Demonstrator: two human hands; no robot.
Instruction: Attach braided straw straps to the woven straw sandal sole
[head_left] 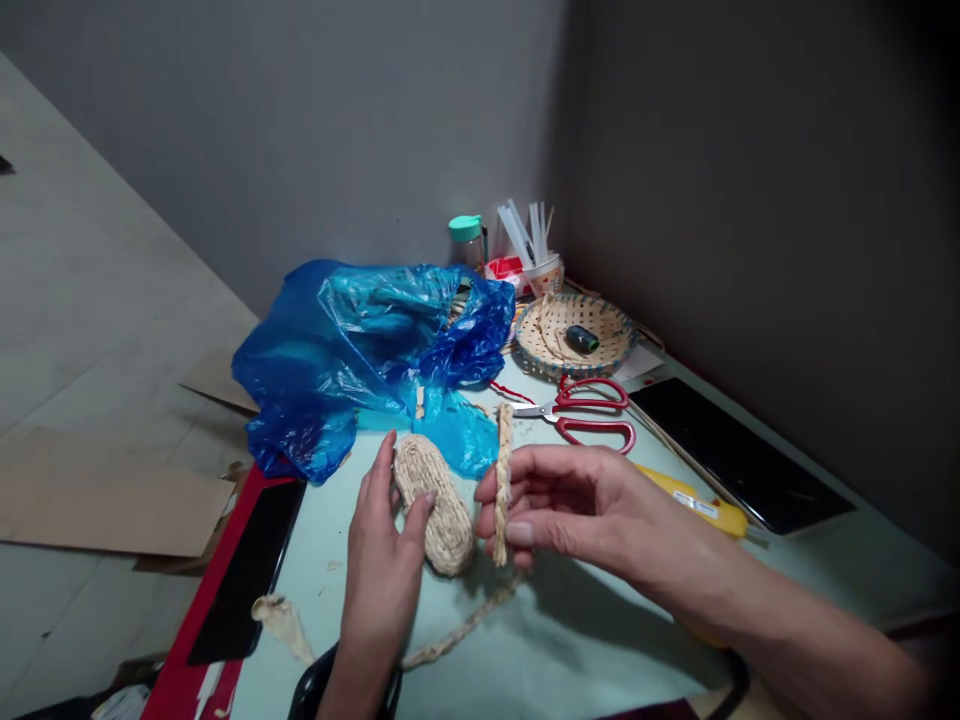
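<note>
My left hand (386, 560) grips an oval coil of pale braided fibre (439, 510), with the thumb on its face and the fingers along its far left edge. Between the thumb and fingers of my right hand (570, 500), a short flat plait (504, 470) stands upright, its lower end slightly frayed. The two pieces are a small gap apart. Below them a longer twisted cord (465, 630) lies across the table. Beyond my right hand are scissors (589, 410) with red handles, their blades partly behind the plait. A yellow tool, apparently a glue gun (697, 505), is partly hidden by my right forearm.
A crumpled blue plastic bag (360, 330) fills the back left. Behind are a green-lidded jar (466, 235), a cup (547, 272) with translucent sticks, and a woven basket (529, 335) holding a dark object. Black flat devices lie right (735, 450) and left (247, 570).
</note>
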